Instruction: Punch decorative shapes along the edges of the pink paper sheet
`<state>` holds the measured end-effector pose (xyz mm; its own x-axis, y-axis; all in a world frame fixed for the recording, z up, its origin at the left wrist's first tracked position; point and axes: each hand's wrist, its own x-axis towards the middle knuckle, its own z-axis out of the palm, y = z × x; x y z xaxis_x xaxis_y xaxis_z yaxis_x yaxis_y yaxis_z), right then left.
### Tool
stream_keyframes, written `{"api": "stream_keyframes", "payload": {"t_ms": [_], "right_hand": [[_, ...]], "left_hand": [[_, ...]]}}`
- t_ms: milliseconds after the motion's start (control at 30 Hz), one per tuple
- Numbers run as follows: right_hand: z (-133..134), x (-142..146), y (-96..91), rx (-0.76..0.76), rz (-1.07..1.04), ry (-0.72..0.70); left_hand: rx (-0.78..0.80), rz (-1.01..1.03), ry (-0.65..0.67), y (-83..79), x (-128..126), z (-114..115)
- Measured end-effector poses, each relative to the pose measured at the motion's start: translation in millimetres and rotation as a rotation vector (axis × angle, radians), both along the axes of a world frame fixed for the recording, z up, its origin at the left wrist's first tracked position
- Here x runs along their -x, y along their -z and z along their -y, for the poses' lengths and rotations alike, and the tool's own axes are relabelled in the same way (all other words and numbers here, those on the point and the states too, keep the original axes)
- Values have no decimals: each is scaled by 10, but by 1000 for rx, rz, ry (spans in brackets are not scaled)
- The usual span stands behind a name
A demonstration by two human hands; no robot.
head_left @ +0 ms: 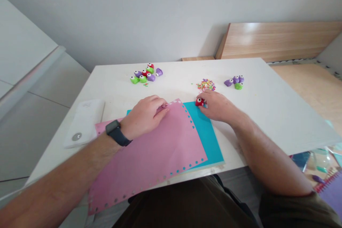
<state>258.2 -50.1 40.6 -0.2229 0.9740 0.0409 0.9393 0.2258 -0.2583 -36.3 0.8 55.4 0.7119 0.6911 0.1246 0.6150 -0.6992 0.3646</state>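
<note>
A pink paper sheet (155,149) with small shapes punched along its edges lies tilted on a teal sheet (205,131) on the white table (267,107). My left hand (145,115), with a dark watch on its wrist, rests on the pink sheet's far edge, fingers curled and pinching that edge. My right hand (217,105) is closed round a small red paper punch with googly eyes (199,102), which sits at the teal sheet's far right corner.
Several green, purple and red punches (145,73) cluster at the back left, three purple and green ones (235,82) at the back right. A heap of coloured paper bits (206,85) lies between. A white pouch (85,123) rests on the left. Wooden boards (278,41) lean behind.
</note>
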Motion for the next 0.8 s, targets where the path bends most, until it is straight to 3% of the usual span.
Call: {"api": "stream_keyframes", "payload": {"t_ms": [167, 300, 800], "right_hand": [[-7, 13, -37, -17, -2, 2], [-5, 34, -65, -34, 3, 28], [22, 65, -86, -53, -57, 28]], "left_hand": [[137, -3, -10, -292, 91, 116], [160, 34, -30, -454, 194, 156], [124, 104, -190, -694, 368, 149]]}}
